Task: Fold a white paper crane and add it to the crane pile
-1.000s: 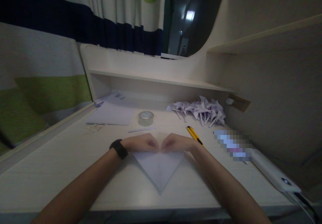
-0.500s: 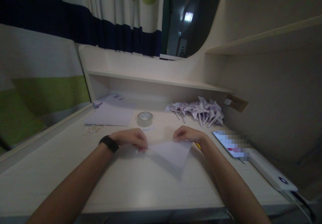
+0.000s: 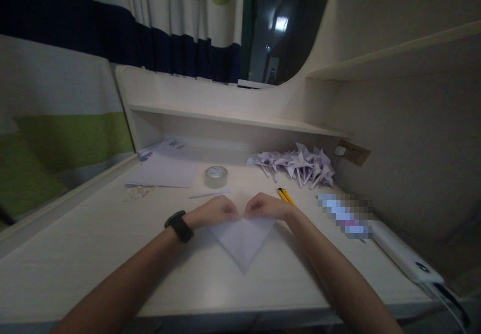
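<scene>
A white sheet of paper (image 3: 243, 244), with one corner pointing toward me and a faint crease down its middle, lies low over the desk. My left hand (image 3: 221, 210), wearing a black watch on the wrist, pinches its upper edge near the centre. Close beside it, my right hand (image 3: 265, 207) grips the same edge with curled fingers. The hands nearly meet above the crease. Part of the paper's far edge is hidden under them. Just behind the left hand lies a thin rolled paper stick (image 3: 208, 194).
Behind the hands stands a roll of clear tape (image 3: 216, 177). A paper stack (image 3: 165, 166) is at the back left, and folded paper pinwheels (image 3: 296, 163) are heaped at the back right. A yellow cutter (image 3: 286, 196), a blurred phone (image 3: 343, 216) and a white power strip (image 3: 406, 254) lie rightward.
My left hand has moved right and now holds the paper's edge beside my right hand. The paper has turned so its corner points at me. The yellow cutter and paper stick show more.
</scene>
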`<state>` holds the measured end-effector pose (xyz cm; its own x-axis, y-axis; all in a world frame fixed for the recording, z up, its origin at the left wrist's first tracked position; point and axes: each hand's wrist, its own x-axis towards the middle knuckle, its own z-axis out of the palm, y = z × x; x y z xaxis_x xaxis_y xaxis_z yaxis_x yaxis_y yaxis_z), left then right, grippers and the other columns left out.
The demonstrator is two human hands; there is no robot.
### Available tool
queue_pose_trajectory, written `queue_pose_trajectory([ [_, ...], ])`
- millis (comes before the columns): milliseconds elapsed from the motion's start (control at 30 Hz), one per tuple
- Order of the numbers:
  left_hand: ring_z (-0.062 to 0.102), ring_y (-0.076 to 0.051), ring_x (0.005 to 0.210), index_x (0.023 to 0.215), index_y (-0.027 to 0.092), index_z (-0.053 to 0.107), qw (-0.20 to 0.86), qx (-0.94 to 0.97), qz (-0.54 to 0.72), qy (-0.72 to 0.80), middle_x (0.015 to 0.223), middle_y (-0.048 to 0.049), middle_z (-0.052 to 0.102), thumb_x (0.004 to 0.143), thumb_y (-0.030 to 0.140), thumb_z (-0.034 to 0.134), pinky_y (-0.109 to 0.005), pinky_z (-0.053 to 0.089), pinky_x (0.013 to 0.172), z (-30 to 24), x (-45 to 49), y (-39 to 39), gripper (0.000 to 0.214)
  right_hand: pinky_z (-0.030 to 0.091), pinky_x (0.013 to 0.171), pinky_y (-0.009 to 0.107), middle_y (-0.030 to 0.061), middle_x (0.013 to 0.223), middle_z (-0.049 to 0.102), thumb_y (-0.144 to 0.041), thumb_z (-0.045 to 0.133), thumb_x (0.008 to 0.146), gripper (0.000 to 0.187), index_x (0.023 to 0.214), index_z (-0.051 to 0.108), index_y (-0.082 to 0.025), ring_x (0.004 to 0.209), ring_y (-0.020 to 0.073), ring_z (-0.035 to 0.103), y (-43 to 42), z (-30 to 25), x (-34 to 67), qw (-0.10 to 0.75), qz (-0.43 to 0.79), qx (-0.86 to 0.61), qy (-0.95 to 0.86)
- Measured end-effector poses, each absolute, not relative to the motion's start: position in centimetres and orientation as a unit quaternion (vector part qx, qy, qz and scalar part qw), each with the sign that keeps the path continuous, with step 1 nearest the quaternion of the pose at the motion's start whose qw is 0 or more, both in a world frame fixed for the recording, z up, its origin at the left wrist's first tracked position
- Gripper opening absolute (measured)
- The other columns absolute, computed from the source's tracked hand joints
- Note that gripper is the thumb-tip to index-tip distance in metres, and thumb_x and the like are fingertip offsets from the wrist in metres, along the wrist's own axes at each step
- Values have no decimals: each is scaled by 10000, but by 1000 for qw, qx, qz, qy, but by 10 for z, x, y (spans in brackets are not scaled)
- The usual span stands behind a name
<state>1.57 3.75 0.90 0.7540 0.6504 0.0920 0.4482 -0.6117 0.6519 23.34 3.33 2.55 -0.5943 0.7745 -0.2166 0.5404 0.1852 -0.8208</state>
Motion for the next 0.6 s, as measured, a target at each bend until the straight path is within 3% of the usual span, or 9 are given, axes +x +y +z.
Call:
queue_pose_trajectory([
  [200,479,-130,562,680,124,668,350,864,193,308,593,-9,577,813,374,547,-219,325,528,2,4,53,308,370,506,195,-7,594,622,-332,695,679,230,738,720,-111,527,86,507,41,26,250,147,494,-415,-750],
  [400,433,-133,514,582,139,611,351,826,235,373,543,-12,532,789,419,556,-238,273,490,16,-22,65,353,496,579,228,68,694,709,-362,754,645,278,749,705,-108,592,131,640,54,27,284,200,552,-453,-671],
  [600,487,-154,551,659,131,637,432,716,339,432,616,-34,593,763,475,604,-243,296,505,18,-21,62,361,524,589,211,103,820,724,-340,746,724,291,886,682,-106,654,125,661,55,21,273,333,575,-456,-592],
])
